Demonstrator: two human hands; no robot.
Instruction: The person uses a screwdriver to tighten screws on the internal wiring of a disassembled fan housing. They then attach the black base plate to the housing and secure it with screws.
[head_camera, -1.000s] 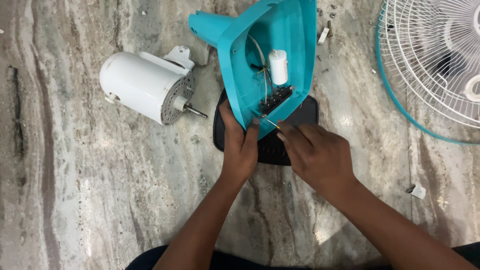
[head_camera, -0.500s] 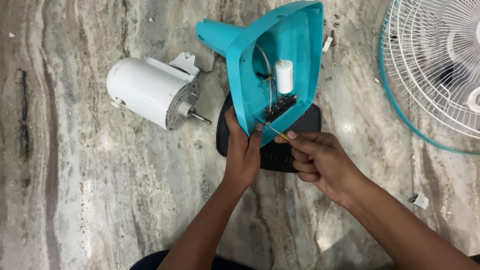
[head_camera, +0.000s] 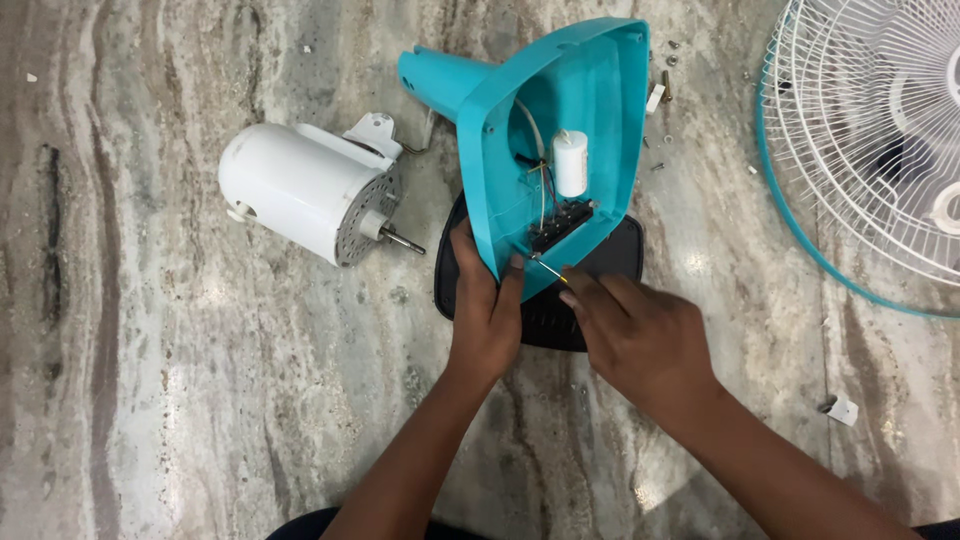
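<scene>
Two bare hands work at a turquoise plastic fan base housing that lies tipped on its side, hollow underside up, on a grey veined stone floor. The left hand grips the housing's lower rim, fingers wrapped over its edge. The right hand pinches a thin screwdriver, its tip near a black switch block inside the housing, below a white cylindrical capacitor. Under the housing lies a black plastic cover plate. A white fan motor rests to the left, and a white wire fan guard with turquoise rim lies to the right.
</scene>
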